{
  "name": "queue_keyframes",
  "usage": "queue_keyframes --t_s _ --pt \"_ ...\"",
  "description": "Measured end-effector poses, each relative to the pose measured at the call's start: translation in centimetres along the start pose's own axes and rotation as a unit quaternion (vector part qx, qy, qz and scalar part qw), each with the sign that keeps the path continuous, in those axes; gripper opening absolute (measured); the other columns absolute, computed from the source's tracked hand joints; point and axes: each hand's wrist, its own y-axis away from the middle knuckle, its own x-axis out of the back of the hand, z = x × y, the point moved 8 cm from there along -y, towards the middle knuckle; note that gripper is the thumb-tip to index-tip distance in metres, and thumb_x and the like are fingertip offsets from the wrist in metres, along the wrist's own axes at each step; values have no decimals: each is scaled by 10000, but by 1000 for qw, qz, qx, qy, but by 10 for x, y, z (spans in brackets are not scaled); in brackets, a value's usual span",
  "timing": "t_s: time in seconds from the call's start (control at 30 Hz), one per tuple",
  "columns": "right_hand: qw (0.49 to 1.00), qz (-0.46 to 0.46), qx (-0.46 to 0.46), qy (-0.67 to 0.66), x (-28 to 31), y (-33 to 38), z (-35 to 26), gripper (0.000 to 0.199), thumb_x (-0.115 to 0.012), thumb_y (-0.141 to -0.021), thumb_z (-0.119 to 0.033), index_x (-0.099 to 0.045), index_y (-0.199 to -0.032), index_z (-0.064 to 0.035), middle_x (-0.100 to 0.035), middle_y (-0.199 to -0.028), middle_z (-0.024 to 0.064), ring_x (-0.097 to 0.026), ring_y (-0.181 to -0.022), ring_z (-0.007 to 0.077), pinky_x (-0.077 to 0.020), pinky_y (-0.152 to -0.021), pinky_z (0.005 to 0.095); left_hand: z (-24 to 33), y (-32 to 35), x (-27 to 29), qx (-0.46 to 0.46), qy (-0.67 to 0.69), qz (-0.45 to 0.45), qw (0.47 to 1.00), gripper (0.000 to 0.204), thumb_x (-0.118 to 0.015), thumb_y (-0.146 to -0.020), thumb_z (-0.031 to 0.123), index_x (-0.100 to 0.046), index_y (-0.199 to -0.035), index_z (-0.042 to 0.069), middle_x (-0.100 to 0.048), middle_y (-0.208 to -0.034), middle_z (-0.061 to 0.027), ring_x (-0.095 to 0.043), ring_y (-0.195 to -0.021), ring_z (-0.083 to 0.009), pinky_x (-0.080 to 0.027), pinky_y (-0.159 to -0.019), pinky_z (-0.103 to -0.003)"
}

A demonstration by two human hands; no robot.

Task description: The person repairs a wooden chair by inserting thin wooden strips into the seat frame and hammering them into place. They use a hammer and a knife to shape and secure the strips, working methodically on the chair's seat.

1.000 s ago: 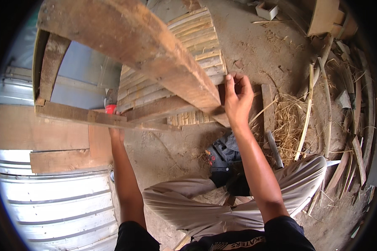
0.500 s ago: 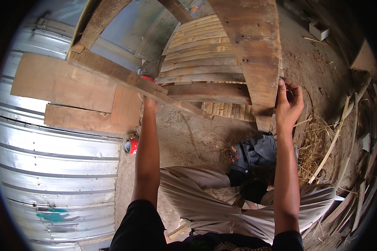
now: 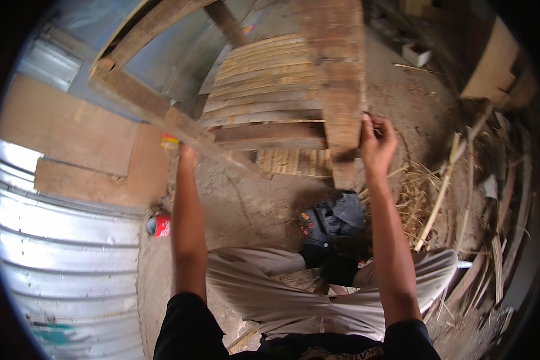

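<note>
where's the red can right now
In the head view the red can lies on the dirt floor at the left, beside the corrugated metal sheet and just left of the left forearm.

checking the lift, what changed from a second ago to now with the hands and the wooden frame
The wooden frame has swung from slanting across the view to nearly upright. The right hand went from fingertips on its plank end to gripping the edge. The left hand stays under the left beam. The red can lies on the ground.

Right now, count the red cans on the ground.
1: a red can lies on the dirt beside the corrugated metal sheet, left of the left forearm. Others may be hidden under the wooden frame.
</note>
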Motion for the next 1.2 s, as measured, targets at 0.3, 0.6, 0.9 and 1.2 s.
queue_keyframes --t_s 0.3,0.6,0.9,1.2 --pt "999 28 15 22 38 49 6 362 -529 -1048 -262 -472 -1307 -16 -573 -902 37 -488 -701 58 -398 -560 220 -1 93 -1 -78 108 251 959 389 -563 -995 275 -554 -1321 65 -584 -1339 -76 -554 -1193 -227 -416 -1056 -374" --pt "972 -23 -182 148 85 142 61 247 -632 -980 -223 -644 -1040 17 -687 -908 115 -656 -836 149 -524 -702 321 27 318 -201 -306 -90 -89 943 279 -597 -973 98 -594 -1228 -15 -650 -1241 -130 -601 -1177 -271 -459 -1023 -391" --pt "996 8 -85 -15 0 7 -5 287 -738 -890 -259 -677 -873 22 -694 -795 133 -629 -717 180 -509 -688 346 89 203 -345 -310 -555 -240 733 518 -598 -897 317 -552 -1371 114 -445 -1509 -143 -248 -1478 -359 -74 -1193 -610" --pt "988 54 -71 -123 -9 5 0 260 -730 -906 -98 -551 -723 -55 -555 -684 -41 -465 -657 52 -399 -593 236 77 189 -339 -360 -457 -265 769 555 -723 -764 372 -650 -1257 128 -596 -1349 -177 -418 -1380 -318 -111 -1202 -491"
